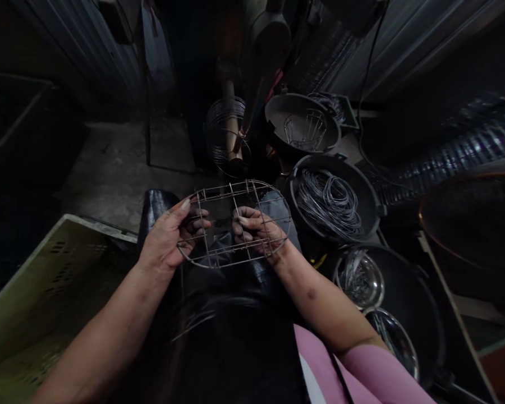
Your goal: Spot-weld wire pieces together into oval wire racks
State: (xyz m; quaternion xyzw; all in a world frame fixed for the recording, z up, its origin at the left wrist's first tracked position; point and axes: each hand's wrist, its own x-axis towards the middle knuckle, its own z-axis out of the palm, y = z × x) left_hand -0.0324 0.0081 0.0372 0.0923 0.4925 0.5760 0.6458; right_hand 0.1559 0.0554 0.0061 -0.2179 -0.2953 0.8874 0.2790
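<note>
An oval wire rack with crossing wires is held up in front of me, above my lap. My left hand grips its left end, with the thumb on the upper rim and fingers curled behind the wires. Inside the frame, my right hand pinches a thin wire near the rack's middle; the fingertips pass partly behind other wires. Beyond the rack stands a machine with a rod-like electrode arm pointing down beside a thick cylindrical bar.
To the right, a black pan holds looped wire rings. Behind it, another pan contains a wire frame. Small metal bowls with short wires sit in a larger pan. A yellow plastic crate stands at left.
</note>
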